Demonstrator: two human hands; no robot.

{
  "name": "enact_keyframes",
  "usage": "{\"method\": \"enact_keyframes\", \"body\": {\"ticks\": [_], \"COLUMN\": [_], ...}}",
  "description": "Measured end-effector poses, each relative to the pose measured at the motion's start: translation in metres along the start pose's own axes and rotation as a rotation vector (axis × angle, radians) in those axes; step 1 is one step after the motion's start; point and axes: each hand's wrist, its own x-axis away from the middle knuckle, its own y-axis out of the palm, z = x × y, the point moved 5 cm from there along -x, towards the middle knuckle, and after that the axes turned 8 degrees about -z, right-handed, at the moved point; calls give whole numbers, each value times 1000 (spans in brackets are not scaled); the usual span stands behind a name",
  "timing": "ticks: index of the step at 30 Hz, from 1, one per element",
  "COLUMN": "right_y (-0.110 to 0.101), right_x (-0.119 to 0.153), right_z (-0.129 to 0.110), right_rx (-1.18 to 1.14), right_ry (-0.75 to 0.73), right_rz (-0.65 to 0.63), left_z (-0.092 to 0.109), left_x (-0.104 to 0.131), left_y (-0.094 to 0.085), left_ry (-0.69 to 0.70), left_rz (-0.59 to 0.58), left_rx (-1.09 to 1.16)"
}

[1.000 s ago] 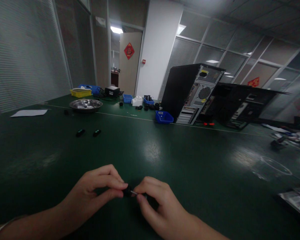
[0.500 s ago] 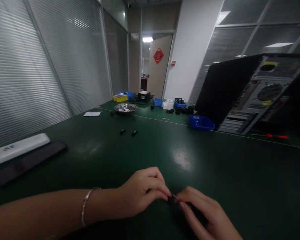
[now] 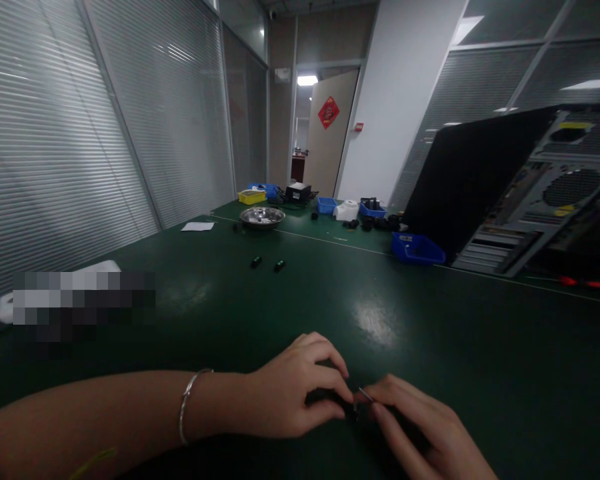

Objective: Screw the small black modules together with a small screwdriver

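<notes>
My left hand comes in from the left, a silver bangle on its wrist. Its thumb and index finger curl around a small dark part close to the table; how firmly they grip it is hard to see. In my right hand, a thin metal piece is pinched between thumb and index finger. That piece points toward the dark part and the left fingertips. Shadow and the fingers hide where the two meet.
Two small black pieces, a left one and a right one, lie ahead on the green table. Farther back are a steel bowl, a blue bin and a computer case. White paper lies left.
My left thumb and index finger have spread slightly around the dark part. The right hand keeps its pinch on the metal piece. The whole view has shifted a little.
</notes>
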Motion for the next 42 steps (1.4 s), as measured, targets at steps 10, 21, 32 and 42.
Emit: {"method": "enact_keyframes", "body": {"ticks": [10,21,32,42], "right_y": [-3,0,-2,-5], "right_x": [-1,0,0,-1], "right_z": [-4,10,11,7], "right_rx": [-22,6,61,97], "right_ry": [-21,-14,3,-33], "right_rz": [31,25,33,46], "left_z": [-36,-52,-73,-23], "left_x": [49,229,234,74], "left_y": [-74,-192,-192,-102], "left_ry": [-317,-660,-677,-364], "left_rz": [161,715,681,137], "left_rx": [-368,-994,-980,-571]}}
